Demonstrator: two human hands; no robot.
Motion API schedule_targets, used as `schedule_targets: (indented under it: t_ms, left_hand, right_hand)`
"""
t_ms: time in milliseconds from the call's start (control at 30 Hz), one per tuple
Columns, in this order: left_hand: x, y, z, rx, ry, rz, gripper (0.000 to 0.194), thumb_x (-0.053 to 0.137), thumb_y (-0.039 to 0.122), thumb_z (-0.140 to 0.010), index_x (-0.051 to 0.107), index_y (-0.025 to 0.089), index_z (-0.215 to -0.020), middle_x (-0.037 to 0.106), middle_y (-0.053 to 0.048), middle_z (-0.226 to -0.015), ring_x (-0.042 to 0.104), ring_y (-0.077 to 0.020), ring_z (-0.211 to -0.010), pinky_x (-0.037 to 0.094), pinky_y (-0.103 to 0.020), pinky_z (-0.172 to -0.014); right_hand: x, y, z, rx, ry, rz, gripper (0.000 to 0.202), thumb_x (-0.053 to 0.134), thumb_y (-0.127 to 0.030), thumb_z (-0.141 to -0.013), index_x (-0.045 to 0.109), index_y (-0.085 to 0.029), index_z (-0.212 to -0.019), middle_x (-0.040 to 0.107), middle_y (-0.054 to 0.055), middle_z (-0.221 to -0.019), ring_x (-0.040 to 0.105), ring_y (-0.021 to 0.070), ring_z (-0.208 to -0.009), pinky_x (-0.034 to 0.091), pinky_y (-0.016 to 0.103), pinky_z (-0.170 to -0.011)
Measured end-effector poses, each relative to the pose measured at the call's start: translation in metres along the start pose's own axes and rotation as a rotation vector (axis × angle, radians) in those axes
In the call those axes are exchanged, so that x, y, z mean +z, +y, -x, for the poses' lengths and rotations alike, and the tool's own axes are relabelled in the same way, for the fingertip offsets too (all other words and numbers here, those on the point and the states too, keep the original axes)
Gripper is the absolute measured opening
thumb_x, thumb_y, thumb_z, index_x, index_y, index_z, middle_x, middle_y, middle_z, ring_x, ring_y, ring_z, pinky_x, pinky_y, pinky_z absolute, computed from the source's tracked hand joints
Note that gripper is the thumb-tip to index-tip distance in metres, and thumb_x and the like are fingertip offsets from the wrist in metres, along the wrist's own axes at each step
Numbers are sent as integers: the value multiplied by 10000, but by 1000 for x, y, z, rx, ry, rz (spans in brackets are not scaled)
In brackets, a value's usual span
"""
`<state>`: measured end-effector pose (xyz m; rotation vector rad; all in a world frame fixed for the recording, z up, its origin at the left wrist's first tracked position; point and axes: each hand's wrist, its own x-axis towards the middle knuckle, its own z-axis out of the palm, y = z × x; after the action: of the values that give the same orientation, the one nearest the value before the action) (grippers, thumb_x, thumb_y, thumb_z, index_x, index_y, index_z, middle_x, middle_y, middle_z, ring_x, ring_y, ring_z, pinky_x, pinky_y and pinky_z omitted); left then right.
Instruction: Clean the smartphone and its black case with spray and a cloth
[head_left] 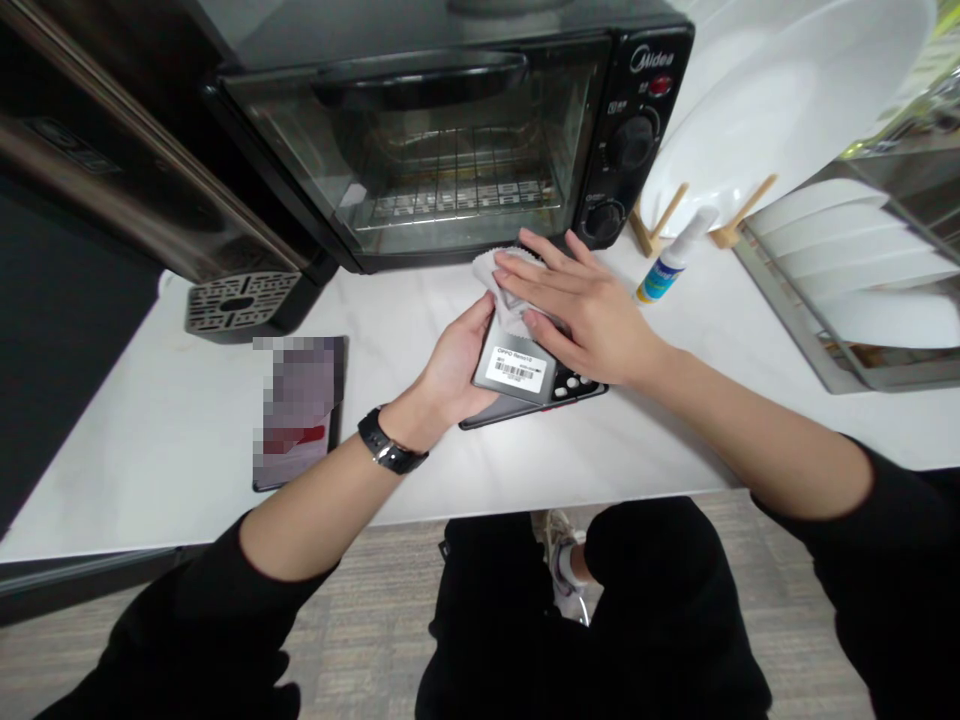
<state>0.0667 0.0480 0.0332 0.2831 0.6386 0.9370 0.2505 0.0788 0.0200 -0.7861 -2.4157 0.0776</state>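
My left hand (459,370) is closed on the left edge of a grey phone (517,368), which has a white barcode label on its back. Over the phone's upper part, my right hand (574,305) presses a crumpled light cloth (501,280), its fingers bent over it. Below and to the right of the phone, a dark phone case (592,387) with round camera holes lies on the white counter (420,480). My palm and the phone hide part of the case.
A black toaster oven (450,150) stands behind my hands. To the right are a small spray bottle (671,262), wooden plate stands and a rack with white dishes (847,260). Another flat device (300,410), partly pixelated, lies left, near a drip tray (240,303).
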Motion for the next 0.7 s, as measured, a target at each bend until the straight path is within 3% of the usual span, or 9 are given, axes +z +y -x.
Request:
schedule_targets:
  t_ms: [133, 300, 400, 500, 700]
  left_hand:
    - [-2, 3, -1, 89, 82, 0, 493, 372, 405, -1126, 719, 175, -862, 773, -25, -726, 821, -213, -907, 656, -339, -928]
    - [-3, 14, 0, 229, 92, 50, 581, 300, 529, -1131, 739, 149, -1166, 834, -73, -982, 783, -265, -1183, 634, -393, -1042]
    - [-2, 17, -1, 293, 106, 38, 566, 299, 504, -1138, 716, 136, -1243, 836, -78, -982, 766, -270, -1231, 607, -398, -1100]
    - [2, 15, 1, 280, 97, 20, 533, 313, 478, -1144, 711, 141, -1255, 842, -65, -991, 776, -257, -1208, 605, -386, -1106]
    - [13, 4, 8, 56, 34, -7, 459, 349, 415, -1147, 688, 177, -1345, 845, -45, -1127, 796, -245, -1154, 624, -393, -1081]
  right_hand:
    - [2, -5, 0, -146, -33, -72, 451, 458, -332, -1089, 600, -292, -1516, 583, 1, -1625, 353, 275, -1653, 170, 689, -1370]
    - [2, -7, 1, -272, -35, -98, 420, 479, -344, -1080, 643, -305, -1465, 660, -32, -1545, 416, 230, -1622, 197, 632, -1384]
    - [0, -3, 1, -149, 72, -4, 426, 471, -292, -1050, 680, -315, -1420, 714, -40, -1475, 474, 246, -1588, 167, 650, -1390]
    - [-1, 2, 0, 43, 119, 72, 456, 429, -310, -1063, 661, -306, -1456, 694, -15, -1504, 425, 300, -1617, 150, 704, -1378]
    - [0, 5, 0, 194, 109, 106, 530, 347, -382, -1110, 539, -231, -1580, 536, 54, -1666, 326, 342, -1662, 209, 704, -1361]
